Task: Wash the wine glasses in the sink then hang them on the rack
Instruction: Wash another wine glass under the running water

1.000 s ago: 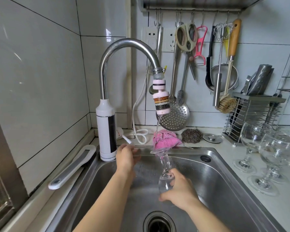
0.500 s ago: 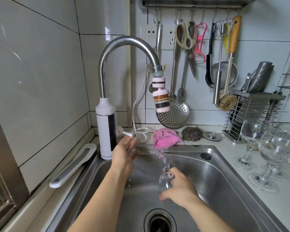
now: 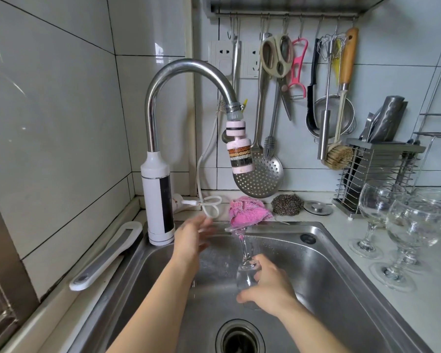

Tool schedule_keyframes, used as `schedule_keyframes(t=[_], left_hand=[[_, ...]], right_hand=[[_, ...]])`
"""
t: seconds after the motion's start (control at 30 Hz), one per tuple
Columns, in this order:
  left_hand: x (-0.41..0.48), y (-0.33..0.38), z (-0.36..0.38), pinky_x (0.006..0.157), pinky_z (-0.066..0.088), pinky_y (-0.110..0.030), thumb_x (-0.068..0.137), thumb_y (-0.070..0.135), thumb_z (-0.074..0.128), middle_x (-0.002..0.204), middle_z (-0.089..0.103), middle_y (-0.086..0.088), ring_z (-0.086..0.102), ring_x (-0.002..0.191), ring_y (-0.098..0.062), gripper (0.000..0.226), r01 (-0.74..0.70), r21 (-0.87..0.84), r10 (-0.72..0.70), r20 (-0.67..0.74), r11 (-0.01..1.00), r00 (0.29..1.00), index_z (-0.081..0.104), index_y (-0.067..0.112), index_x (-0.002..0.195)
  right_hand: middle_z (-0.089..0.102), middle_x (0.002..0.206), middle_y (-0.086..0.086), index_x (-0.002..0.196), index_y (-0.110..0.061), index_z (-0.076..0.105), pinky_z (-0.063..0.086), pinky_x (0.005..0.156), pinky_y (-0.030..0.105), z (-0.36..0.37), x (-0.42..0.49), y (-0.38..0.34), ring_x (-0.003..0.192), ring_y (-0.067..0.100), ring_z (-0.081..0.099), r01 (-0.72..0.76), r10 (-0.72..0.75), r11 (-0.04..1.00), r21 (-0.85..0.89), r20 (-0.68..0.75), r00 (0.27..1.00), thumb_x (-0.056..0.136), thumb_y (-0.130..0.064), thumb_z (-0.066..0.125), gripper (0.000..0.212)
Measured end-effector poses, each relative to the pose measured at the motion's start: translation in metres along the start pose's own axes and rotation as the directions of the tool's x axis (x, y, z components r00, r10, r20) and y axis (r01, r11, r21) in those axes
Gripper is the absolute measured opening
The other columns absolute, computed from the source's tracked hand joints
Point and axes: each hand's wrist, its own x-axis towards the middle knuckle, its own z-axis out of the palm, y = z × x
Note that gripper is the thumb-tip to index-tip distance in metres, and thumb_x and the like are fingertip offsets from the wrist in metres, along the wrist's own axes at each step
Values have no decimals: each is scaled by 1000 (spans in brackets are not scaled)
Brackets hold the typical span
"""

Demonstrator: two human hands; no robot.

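Head view: a wine glass (image 3: 245, 250) is held upside down inside the sink (image 3: 341, 271), toward the back wall of the basin. Its foot is uppermost, at about the level of the back rim, and its bowl is pointed down, short of the drain (image 3: 239, 337). The bowl is gripped by the right hand (image 3: 269, 286), with fingers and thumb curled round it.

The left hand (image 3: 192, 240) is held over the back left corner of the sink, just beside the white body of the faucet (image 3: 158, 200). Its fingers are spread and straight, and nothing is held in it. The fingertips are blurred, so whether the glass's foot is reached by them cannot be told. The filter head (image 3: 239, 154) at the faucet's outlet is hung above the foot of the glass. Droplets are seen on the sink's back wall.

Along the back edge of the counter, a pink cloth (image 3: 248, 210), a steel scourer (image 3: 287, 205) and a round metal plug (image 3: 317, 207) are laid side by side. Near the counter's right edge, other wine glasses (image 3: 415, 225) are stood upright, close together. A wire holder (image 3: 377, 171) is placed at the back right corner, behind them. A white-handled tool (image 3: 105, 256) is laid along the ledge by the sink's left rim.
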Motion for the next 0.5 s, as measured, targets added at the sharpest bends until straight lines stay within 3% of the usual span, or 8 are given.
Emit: schedule_keyframes(t=[0.1,0.2,0.3,0.4,0.5], left_hand=[[-8,-16,10,73,44,-34,101,51,50,96,77,-8,68,79,-23,45,101,334,-115,21,937,993,73,12,96],[-19,-25,19,62,47,-27,96,73,38,87,74,-2,65,71,-19,71,114,437,-231,226,892,946,76,13,103],[-35,-28,28,60,50,-24,86,84,39,89,78,0,69,64,-13,74,86,517,-284,318,851,905,80,24,100],[-48,-28,38,77,54,-35,90,78,43,98,78,-8,69,75,-22,66,203,404,-351,336,892,874,80,23,97],[-53,-20,36,83,57,-41,91,57,55,101,76,-11,67,72,-21,48,279,253,-359,370,926,857,80,17,102]], right_hand=[[60,100,-7,113,-34,49,50,69,24,2,-1,-4,88,12,61,53,-48,987,153,-36,998,45,-33,90,79],[63,98,-9,118,-33,41,47,69,20,2,-3,-13,87,6,63,88,-70,956,281,-75,995,46,-32,89,86],[72,89,-11,108,-27,47,47,61,12,-3,-5,-17,74,-4,67,103,-65,906,411,-104,992,50,-25,89,72],[74,83,-16,101,-26,53,44,57,7,-10,-10,-18,71,-10,66,116,-56,869,481,-138,989,59,-20,88,55],[75,96,-10,106,-24,61,57,75,28,-12,-12,-19,86,4,71,103,-41,759,642,-111,993,61,-18,89,54]])
